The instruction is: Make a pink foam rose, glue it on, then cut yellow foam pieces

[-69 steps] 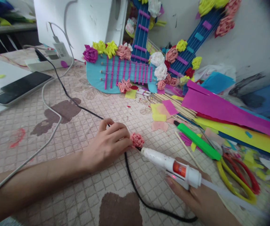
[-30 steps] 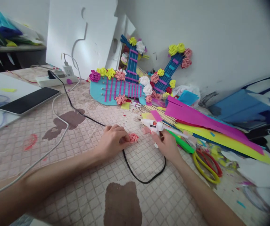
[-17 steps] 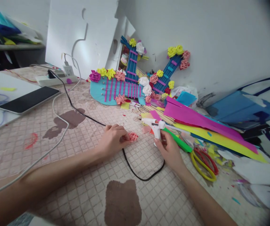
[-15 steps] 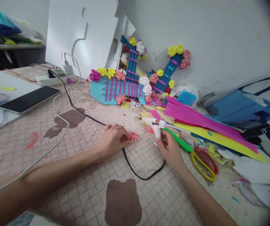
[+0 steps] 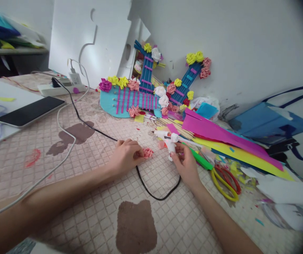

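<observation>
My left hand [image 5: 126, 155] rests on the patterned cloth, fingers curled and pressed against a small pink paper rose [image 5: 148, 152]. A white hot glue gun [image 5: 166, 138] stands upright on the cloth just right of the rose, nozzle pointing left. My right hand [image 5: 185, 164] is at its handle, fingertips touching it; whether they grip it is unclear. The gun's black cord [image 5: 155, 192] loops on the cloth below both hands.
Flower-covered blue paper guitars [image 5: 130, 100] lean at the back by a white foam board [image 5: 93, 38]. Coloured paper sheets [image 5: 220, 132], wooden sticks, a green cutter [image 5: 199, 159] and yellow-red scissors [image 5: 226, 181] lie right. A phone [image 5: 29, 111] and power strip [image 5: 61, 88] sit left.
My right hand carried the glue gun away from the rose, stood it upright to the right, and has loosened around its handle. My left hand stayed on the rose.
</observation>
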`<action>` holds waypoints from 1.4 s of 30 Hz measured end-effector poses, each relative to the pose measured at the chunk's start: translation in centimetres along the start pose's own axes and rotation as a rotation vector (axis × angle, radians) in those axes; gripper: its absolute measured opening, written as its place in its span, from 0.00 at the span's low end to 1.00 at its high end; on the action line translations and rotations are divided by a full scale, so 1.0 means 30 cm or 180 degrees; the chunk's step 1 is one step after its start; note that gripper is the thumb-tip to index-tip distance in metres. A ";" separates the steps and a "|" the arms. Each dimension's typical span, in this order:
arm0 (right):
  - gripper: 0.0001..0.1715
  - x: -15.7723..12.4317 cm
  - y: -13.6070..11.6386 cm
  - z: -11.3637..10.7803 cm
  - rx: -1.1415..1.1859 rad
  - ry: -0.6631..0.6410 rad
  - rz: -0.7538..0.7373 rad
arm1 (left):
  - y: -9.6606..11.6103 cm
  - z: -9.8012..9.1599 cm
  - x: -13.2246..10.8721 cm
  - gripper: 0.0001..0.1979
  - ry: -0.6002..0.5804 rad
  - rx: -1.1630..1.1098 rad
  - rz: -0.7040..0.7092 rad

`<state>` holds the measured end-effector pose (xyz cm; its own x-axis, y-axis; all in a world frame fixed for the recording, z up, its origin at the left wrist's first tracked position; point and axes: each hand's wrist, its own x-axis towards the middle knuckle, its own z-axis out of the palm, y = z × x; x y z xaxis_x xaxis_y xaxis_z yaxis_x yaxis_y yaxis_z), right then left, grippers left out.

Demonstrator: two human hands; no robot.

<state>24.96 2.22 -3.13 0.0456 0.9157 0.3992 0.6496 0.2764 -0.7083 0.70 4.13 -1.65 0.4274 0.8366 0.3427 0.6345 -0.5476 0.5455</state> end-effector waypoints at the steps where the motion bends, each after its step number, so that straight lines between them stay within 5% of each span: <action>1: 0.20 -0.002 0.002 0.000 0.0034 0.0052 0.0043 | -0.001 0.001 0.000 0.06 0.0005 0.0001 0.0009; 9: 0.20 -0.012 0.008 0.003 -0.0072 0.0281 -0.0103 | -0.003 0.007 -0.001 0.04 0.0059 -0.0010 0.0017; 15: 0.13 -0.036 -0.081 -0.013 -0.0713 0.0714 -0.0881 | -0.003 0.005 -0.004 0.07 0.0055 -0.0018 0.0006; 23: 0.21 -0.028 -0.187 0.111 -0.0308 -0.0648 -0.0565 | -0.004 0.006 -0.005 0.05 0.0059 0.0097 0.0012; 31: 0.16 -0.007 -0.191 0.146 -0.0377 -0.0767 -0.0301 | 0.001 0.000 -0.006 0.04 0.0016 0.0147 -0.0015; 36: 0.18 -0.011 -0.187 0.146 -0.0329 -0.0815 -0.0295 | -0.003 0.002 0.000 0.15 0.0314 -0.0039 -0.0009; 42: 0.20 -0.017 -0.176 0.140 -0.0267 -0.0890 -0.0350 | -0.021 0.018 0.009 0.17 0.0063 -0.0259 0.0229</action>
<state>18.32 1.53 -2.04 -0.2314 0.9296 0.2868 0.7000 0.3639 -0.6145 0.77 4.69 -2.32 0.4566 0.7958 0.3978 0.5478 -0.6038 0.5790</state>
